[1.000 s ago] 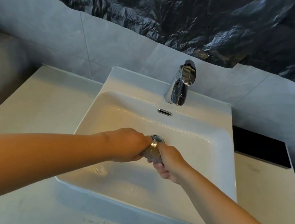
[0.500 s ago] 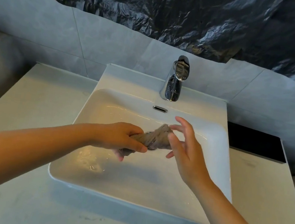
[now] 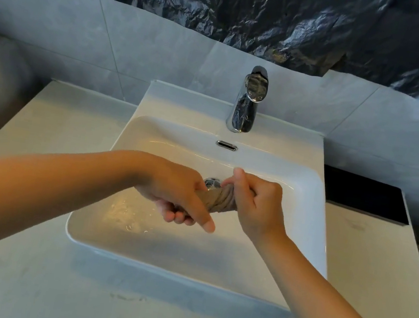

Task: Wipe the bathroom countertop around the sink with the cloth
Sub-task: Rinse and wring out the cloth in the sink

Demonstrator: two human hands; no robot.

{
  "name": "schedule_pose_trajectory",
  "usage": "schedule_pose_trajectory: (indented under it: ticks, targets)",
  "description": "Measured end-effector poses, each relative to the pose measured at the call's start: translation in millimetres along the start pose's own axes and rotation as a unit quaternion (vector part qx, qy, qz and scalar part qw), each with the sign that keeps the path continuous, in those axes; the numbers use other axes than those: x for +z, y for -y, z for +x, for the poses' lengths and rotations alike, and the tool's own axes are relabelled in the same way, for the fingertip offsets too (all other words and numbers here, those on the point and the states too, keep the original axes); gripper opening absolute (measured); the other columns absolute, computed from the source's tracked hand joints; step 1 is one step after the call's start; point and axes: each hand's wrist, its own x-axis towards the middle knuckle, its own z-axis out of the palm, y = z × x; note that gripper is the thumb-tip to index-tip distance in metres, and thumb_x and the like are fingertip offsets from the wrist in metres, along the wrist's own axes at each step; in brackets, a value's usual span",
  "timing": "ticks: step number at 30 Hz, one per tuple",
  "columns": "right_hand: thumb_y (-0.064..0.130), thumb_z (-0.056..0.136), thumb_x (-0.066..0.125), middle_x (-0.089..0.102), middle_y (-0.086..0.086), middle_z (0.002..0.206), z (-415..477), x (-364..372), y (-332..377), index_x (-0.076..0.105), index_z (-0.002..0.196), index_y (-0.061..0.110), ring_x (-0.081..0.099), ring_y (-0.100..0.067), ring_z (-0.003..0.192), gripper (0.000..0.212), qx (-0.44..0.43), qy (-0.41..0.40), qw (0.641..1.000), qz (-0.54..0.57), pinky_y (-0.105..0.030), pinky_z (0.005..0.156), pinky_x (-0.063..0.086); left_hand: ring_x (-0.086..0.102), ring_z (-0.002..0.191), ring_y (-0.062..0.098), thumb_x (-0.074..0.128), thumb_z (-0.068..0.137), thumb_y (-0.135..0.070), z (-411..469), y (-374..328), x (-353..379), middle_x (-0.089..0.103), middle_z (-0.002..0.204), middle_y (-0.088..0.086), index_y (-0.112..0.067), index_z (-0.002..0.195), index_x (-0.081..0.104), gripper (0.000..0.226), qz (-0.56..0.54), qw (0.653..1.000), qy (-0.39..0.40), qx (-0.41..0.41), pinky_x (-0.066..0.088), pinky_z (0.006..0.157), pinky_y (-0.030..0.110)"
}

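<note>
Cloth (image 3: 219, 200) is twisted into a tight grey-brown rope between our two hands, held over the basin of the sink (image 3: 183, 110), just in front of the drain (image 3: 212, 183). Our left hand (image 3: 175, 189) wraps its left end, fingers curled underneath and thumb laid along the front. Our right hand (image 3: 256, 205) is fisted round the other end, thumb up. Both hands grip the fabric, and only the short twisted middle shows between them.

We read this as the wringing step, with the wiping of the countertop (image 3: 43, 283) not yet begun (nothing on the stone suggests a wiped patch, though marks that fine would be hard to see). To do it well, we should turn the two fists against each other, one wrist rolling away and the other towards us. We should also hold the cloth low over the basin, so what runs out lands by the droplets (image 3: 127, 214) on the sink floor and not on the counter. A firm squeeze matters more than speed, since a dripping cloth would likely leave streaks. No water shows at the tap (image 3: 248, 101). Once little comes out, we would shake the cloth open and fold it into a flat pad, which should give a broad face for working round the sink's edge.
</note>
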Motion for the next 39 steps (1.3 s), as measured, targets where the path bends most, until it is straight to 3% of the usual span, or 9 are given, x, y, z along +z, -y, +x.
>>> schedule_pose_trajectory:
  ticks: [2, 5, 8, 11, 17, 25, 29, 34, 39]
  targets:
    - [0.049, 0.097, 0.034, 0.059, 0.002, 0.051, 3.1, 0.0, -2.2, 0.066, 0.060, 0.010, 0.059, -0.015, 0.053, 0.061, 0.115, 0.055, 0.992, -0.018, -0.026, 0.055, 0.049, 0.048, 0.049, 0.012, 0.071, 0.080, -0.038, 8.7, -1.6, 9.3, 0.055, 0.060, -0.002, -0.011, 0.082, 0.059, 0.029, 0.131, 0.983, -0.125, 0.007, 0.044, 0.049, 0.020]
    - [0.038, 0.101, 0.033, 0.055, -0.002, 0.050, 7.0, 2.5, -2.3, 0.056, 0.054, 0.017, 0.055, -0.013, 0.050, 0.057, 0.235, 0.130, 0.962, -0.055, -0.022, 0.057, 0.045, 0.050, 0.059, 0.013, 0.063, 0.085, -0.039, 24.2, 3.0, 17.9, 0.053, 0.065, -0.004, -0.014, 0.095, 0.062, 0.027, 0.318, 0.913, -0.254, 0.023, 0.040, 0.054, 0.024]
    - [0.025, 0.098, 0.032, 0.057, -0.005, 0.047, 12.0, 7.0, -0.3, 0.056, 0.060, 0.012, 0.043, -0.008, 0.035, 0.047, 0.380, 0.175, 0.908, -0.009, -0.018, 0.044, 0.036, 0.047, 0.069, 0.017, 0.053, 0.089, -0.031, 35.3, 8.0, 17.8, 0.049, 0.072, -0.004, -0.015, 0.103, 0.060, 0.022, 0.470, 0.832, -0.291, 0.043, 0.034, 0.061, 0.027]
    - [0.028, 0.094, 0.031, 0.048, 0.000, 0.041, 20.8, 6.0, 0.9, 0.060, 0.069, 0.005, 0.030, -0.009, 0.031, 0.044, 0.482, 0.246, 0.841, 0.008, -0.017, 0.039, 0.021, 0.046, 0.073, 0.018, 0.050, 0.091, -0.030, 40.4, 9.8, 8.1, 0.056, 0.084, 0.001, -0.015, 0.112, 0.056, 0.026, 0.536, 0.792, -0.287, 0.063, 0.036, 0.065, 0.027]
    - [0.033, 0.094, 0.029, 0.037, 0.003, 0.045, 32.5, 2.4, -8.0, 0.047, 0.067, 0.012, 0.021, -0.006, 0.032, 0.038, 0.583, 0.332, 0.739, 0.068, -0.015, 0.032, 0.014, 0.042, 0.071, 0.015, 0.051, 0.093, -0.033, 44.8, 9.5, -5.2, 0.059, 0.088, -0.001, -0.019, 0.118, 0.050, 0.029, 0.573, 0.762, -0.281, 0.106, 0.031, 0.064, 0.025]
    - [0.026, 0.091, 0.029, 0.034, 0.006, 0.044, 32.8, 2.4, -15.4, 0.045, 0.066, 0.015, 0.021, -0.004, 0.030, 0.032, 0.638, 0.340, 0.663, 0.192, -0.014, 0.028, 0.014, 0.044, 0.070, 0.016, 0.052, 0.092, -0.038, 47.7, 11.0, -19.5, 0.064, 0.095, 0.001, -0.019, 0.118, 0.049, 0.032, 0.599, 0.743, -0.273, 0.122, 0.033, 0.064, 0.027]
    - [0.030, 0.093, 0.029, 0.035, 0.006, 0.045, 34.1, -0.4, -12.6, 0.046, 0.068, 0.014, 0.021, -0.004, 0.031, 0.034, 0.630, 0.330, 0.676, 0.193, -0.014, 0.029, 0.015, 0.045, 0.070, 0.016, 0.052, 0.092, -0.039, 47.3, 9.3, -21.2, 0.063, 0.094, 0.001, -0.019, 0.118, 0.049, 0.033, 0.599, 0.743, -0.275, 0.120, 0.036, 0.064, 0.027]
    - [0.027, 0.090, 0.030, 0.042, -0.001, 0.044, 34.8, -5.5, -8.0, 0.057, 0.069, 0.006, 0.022, -0.010, 0.034, 0.040, 0.524, 0.280, 0.803, 0.053, -0.015, 0.036, 0.016, 0.048, 0.072, 0.017, 0.053, 0.090, -0.034, 52.2, 13.1, -9.1, 0.063, 0.091, 0.003, -0.017, 0.113, 0.054, 0.028, 0.536, 0.771, -0.328, 0.102, 0.038, 0.064, 0.026]
    - [0.029, 0.095, 0.028, 0.049, -0.006, 0.041, 29.3, -6.8, -9.2, 0.061, 0.067, 0.003, 0.029, -0.012, 0.028, 0.050, 0.455, 0.233, 0.859, -0.025, -0.015, 0.036, 0.023, 0.055, 0.074, 0.018, 0.054, 0.090, -0.029, 51.4, 15.2, 6.0, 0.061, 0.084, 0.000, -0.019, 0.109, 0.057, 0.023, 0.497, 0.782, -0.359, 0.109, 0.040, 0.063, 0.025]
